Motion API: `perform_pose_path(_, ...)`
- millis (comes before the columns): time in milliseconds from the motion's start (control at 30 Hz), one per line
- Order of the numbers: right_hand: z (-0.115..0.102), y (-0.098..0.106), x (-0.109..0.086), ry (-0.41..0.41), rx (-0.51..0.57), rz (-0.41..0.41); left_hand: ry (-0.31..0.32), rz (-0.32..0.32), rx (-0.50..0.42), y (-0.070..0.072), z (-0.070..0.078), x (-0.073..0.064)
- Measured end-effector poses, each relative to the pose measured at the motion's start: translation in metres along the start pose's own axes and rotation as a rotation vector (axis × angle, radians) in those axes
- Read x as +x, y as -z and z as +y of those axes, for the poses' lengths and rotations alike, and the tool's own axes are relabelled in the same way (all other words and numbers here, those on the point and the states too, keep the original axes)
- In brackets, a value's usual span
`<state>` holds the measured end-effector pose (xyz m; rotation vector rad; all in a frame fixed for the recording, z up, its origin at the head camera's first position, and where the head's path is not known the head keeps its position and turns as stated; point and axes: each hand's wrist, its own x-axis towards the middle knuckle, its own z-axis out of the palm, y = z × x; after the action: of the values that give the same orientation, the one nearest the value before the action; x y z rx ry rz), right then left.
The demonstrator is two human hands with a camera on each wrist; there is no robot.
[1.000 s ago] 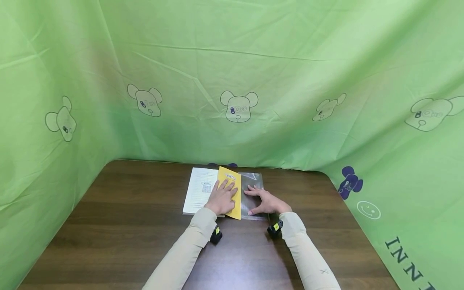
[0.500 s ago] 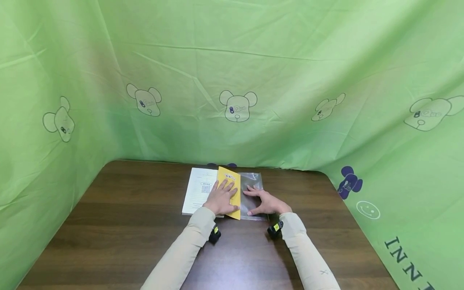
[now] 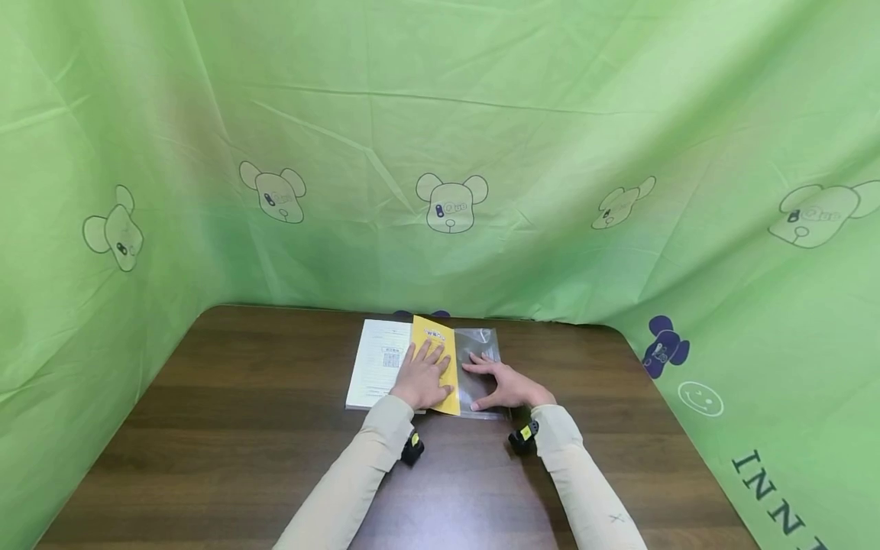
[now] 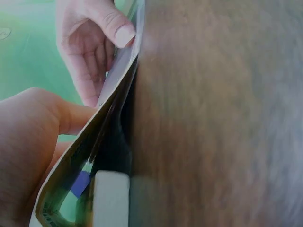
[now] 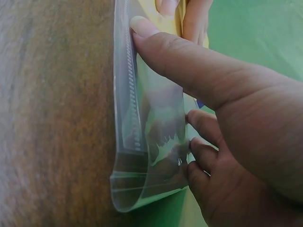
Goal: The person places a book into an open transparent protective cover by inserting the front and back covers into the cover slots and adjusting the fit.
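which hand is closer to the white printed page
Left: the left hand rests on the yellow cover, overlapping the white page in the head view. The right hand is farther, on the clear sleeve beyond the cover.

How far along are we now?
Done: the yellow cover is opened off the white pages. In hand: the left hand rests on that cover, the right hand touches the clear plastic. Remaining, probably: fitting the plastic, since much of it extends beyond the cover; any overlap is unclear.
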<state>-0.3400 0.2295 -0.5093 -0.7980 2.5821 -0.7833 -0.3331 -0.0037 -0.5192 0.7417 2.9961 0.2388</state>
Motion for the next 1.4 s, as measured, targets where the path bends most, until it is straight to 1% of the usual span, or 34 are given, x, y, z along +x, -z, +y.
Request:
perform_pose_path(167, -0.0003, -0.0006, -0.0004, -0.006, 0.002, -0.008, 0.0, 0.009, 0.015, -0.0003, 0.0028, -0.0007)
perform_pose_path(300, 0.0003, -0.0005, 0.0003, -0.008, -0.006, -0.007, -0.007, 0.001, 0.003, -0.0001, 0.0031, -0.0003)
perform_pose_path(400, 0.0005, -0.0009, 0.0008, -0.014, -0.01, -0.007, -0.013, -0.007, -0.019, 0.0003, 0.0035, -0.0004)
perform_pose_path(633, -0.0008, -0.0031, -0.0001, -0.042, 0.0, -0.011, -0.011, 0.006, -0.098, -0.0024, 0.0051, -0.001)
perform_pose_path(833, -0.0009, -0.0035, -0.0022, -0.04, 0.015, -0.008, -0.013, 0.01, -0.145, -0.0069, 0.0052, 0.0003)
perform_pose_path(1067, -0.0007, -0.0042, -0.0026, -0.038, 0.017, -0.011, -0.017, 0.005, -0.156, -0.0076, 0.0052, 0.0015)
perform_pose_path(1400, -0.0019, -0.0045, -0.0027, -0.045, 0.009, -0.006, -0.001, 0.004, -0.221, -0.008, 0.0088, 0.0027)
